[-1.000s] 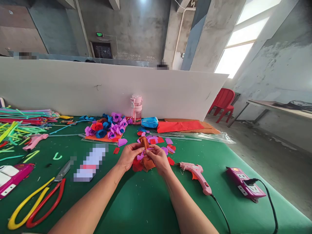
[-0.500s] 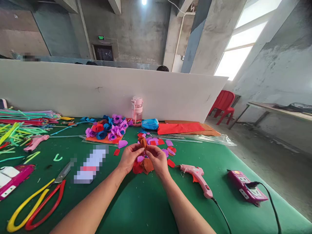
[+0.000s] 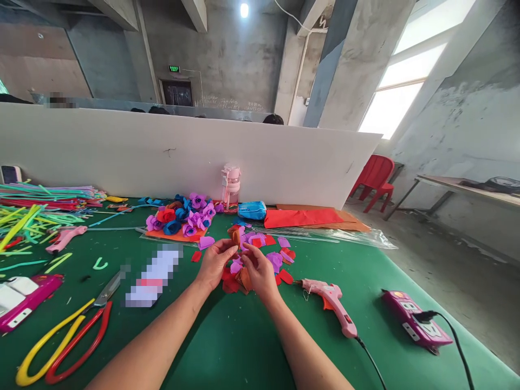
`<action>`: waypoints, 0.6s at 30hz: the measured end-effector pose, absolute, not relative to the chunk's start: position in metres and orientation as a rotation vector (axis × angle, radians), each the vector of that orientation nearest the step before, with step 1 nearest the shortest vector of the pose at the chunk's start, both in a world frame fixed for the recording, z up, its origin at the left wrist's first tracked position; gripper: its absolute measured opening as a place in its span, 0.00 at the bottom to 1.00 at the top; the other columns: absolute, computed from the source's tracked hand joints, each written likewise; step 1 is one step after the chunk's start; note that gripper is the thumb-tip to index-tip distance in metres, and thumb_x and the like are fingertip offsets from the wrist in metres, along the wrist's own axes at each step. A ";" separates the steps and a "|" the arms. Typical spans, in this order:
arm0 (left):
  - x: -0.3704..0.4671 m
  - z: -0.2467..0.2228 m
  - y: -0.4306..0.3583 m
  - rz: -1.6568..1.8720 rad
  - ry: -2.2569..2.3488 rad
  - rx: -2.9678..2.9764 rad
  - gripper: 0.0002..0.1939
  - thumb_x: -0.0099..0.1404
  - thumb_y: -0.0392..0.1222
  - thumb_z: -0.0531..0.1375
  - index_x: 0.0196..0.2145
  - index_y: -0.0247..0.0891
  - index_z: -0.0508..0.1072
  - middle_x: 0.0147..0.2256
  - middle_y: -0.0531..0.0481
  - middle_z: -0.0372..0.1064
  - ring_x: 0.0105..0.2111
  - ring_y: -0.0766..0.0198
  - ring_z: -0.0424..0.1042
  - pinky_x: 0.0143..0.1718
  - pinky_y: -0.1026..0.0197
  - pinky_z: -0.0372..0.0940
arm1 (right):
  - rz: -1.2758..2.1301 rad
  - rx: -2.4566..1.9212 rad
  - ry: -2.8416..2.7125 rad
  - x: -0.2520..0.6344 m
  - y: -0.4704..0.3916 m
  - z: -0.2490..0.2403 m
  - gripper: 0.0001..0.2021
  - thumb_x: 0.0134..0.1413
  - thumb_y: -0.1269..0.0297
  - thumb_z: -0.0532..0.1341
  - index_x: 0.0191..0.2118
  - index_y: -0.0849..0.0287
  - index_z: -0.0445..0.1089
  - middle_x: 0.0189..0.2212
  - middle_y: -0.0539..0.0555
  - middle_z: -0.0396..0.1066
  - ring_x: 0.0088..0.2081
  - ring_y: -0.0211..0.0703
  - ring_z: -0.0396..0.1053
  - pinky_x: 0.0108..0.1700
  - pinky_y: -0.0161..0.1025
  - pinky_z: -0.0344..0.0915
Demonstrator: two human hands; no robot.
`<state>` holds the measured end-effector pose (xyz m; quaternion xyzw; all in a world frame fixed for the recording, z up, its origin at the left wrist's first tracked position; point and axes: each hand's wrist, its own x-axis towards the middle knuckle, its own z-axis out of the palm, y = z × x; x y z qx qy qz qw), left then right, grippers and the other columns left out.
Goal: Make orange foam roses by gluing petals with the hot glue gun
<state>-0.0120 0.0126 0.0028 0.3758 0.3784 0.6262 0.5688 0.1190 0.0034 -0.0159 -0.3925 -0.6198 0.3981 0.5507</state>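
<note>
My left hand (image 3: 215, 265) pinches a brown crepe-paper petal piece (image 3: 236, 236) between thumb and fingertips, above a scatter of loose paper petals. Close beside it on the right is my right hand (image 3: 260, 272), its thumb and forefinger a little apart, with nothing I can make out between them. Purple petals (image 3: 274, 262) and red petals (image 3: 286, 276) lie on the green tabletop around both hands. Part of this petal pile is hidden behind my fingers.
Right of my hands lies a pink glue gun (image 3: 331, 300), with a magenta power strip (image 3: 416, 319) beyond. Scissors (image 3: 97, 309) lie left. Finished paper flowers (image 3: 182, 214), a pink bottle (image 3: 231, 187), a blue packet (image 3: 252, 210) and red paper (image 3: 303, 218) line the white partition (image 3: 195, 146).
My right hand has come slightly away from the brown petal piece, and its fingers have parted. My left hand keeps its pinch. The whole view has shifted a little.
</note>
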 end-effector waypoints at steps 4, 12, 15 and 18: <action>-0.012 0.007 0.011 1.449 0.846 0.915 0.13 0.46 0.39 0.70 0.31 0.35 0.77 0.28 0.52 0.72 0.28 0.69 0.68 0.32 0.66 0.61 | 1.172 -0.856 -1.319 0.122 0.009 -0.015 0.10 0.49 0.60 0.62 0.37 0.58 0.71 0.29 0.51 0.73 0.30 0.40 0.71 0.35 0.38 0.68; -0.010 0.006 0.009 1.319 0.824 0.965 0.15 0.46 0.39 0.70 0.34 0.35 0.78 0.32 0.49 0.74 0.31 0.67 0.68 0.36 0.64 0.61 | 1.269 -0.864 -1.182 0.127 0.009 -0.005 0.10 0.43 0.59 0.65 0.32 0.59 0.72 0.26 0.49 0.71 0.26 0.36 0.67 0.32 0.35 0.65; -0.010 0.003 0.010 1.324 0.849 0.959 0.14 0.45 0.39 0.71 0.32 0.35 0.79 0.30 0.50 0.74 0.29 0.68 0.67 0.34 0.65 0.61 | 1.266 -0.876 -1.191 0.127 0.008 -0.005 0.10 0.43 0.60 0.65 0.32 0.59 0.72 0.26 0.50 0.72 0.27 0.37 0.67 0.33 0.36 0.65; -0.011 0.001 0.010 1.330 0.848 0.965 0.13 0.46 0.40 0.70 0.31 0.35 0.79 0.28 0.51 0.73 0.28 0.69 0.66 0.31 0.66 0.59 | 1.264 -0.880 -1.207 0.126 0.007 -0.006 0.09 0.44 0.59 0.65 0.31 0.59 0.72 0.26 0.50 0.71 0.27 0.37 0.67 0.33 0.36 0.65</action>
